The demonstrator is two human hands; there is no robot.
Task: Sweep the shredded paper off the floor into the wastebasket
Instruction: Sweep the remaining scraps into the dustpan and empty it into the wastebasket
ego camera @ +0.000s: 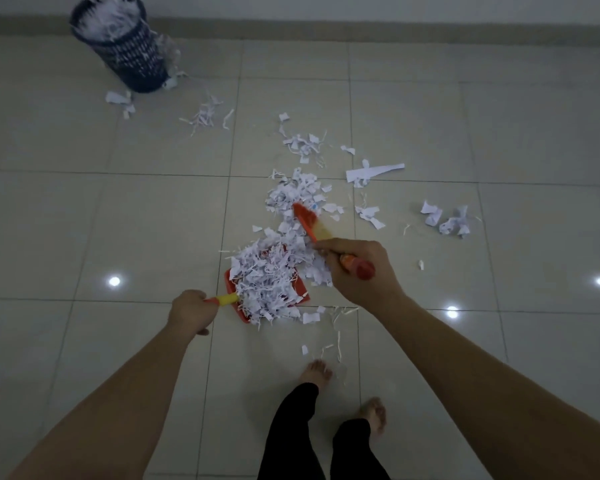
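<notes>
A red dustpan (230,282) lies on the tiled floor, heaped with shredded paper (269,275). My left hand (189,311) grips its yellow handle. My right hand (355,268) grips the red and orange handle of a small brush (307,220), whose bristles rest in a pile of shreds (297,195) just beyond the pan. More paper scraps (373,173) lie scattered to the right and toward the back. The dark mesh wastebasket (129,51) stands at the far left, filled with white shreds.
Loose scraps (120,98) lie by the wastebasket's base and crumpled pieces (447,218) lie at the right. A wall with a skirting board (395,27) runs along the back. My bare feet (373,415) stand just behind the dustpan.
</notes>
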